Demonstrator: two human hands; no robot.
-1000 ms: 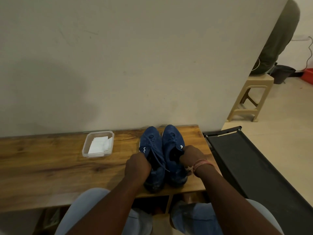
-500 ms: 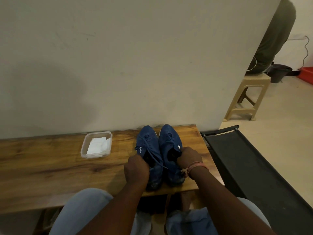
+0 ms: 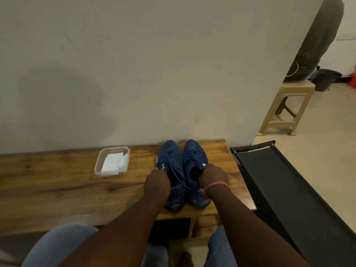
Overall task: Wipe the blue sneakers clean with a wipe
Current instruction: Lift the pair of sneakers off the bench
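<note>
Two blue sneakers stand side by side on the wooden table [image 3: 57,182], toes toward the wall. My left hand [image 3: 157,183] grips the collar of the left sneaker [image 3: 170,160], fingers curled into its opening. The collar of the right sneaker [image 3: 194,157] is gripped the same way by my right hand [image 3: 212,175], which has a pink thread band at the wrist. White folded wipes [image 3: 112,162] lie in a clear plastic container [image 3: 100,167] to the left of the sneakers, apart from them.
A plain wall rises right behind the table. A black fabric cot or rack [image 3: 279,182] stands close on the right. Farther right are a beige plastic stool [image 3: 287,108] with a person seated on it, and a dark bin [image 3: 325,79]. My knees sit under the table's front edge.
Both hands have pushed the pair of sneakers a little farther from the table's front edge toward the wall, keeping their grip on the collars.
</note>
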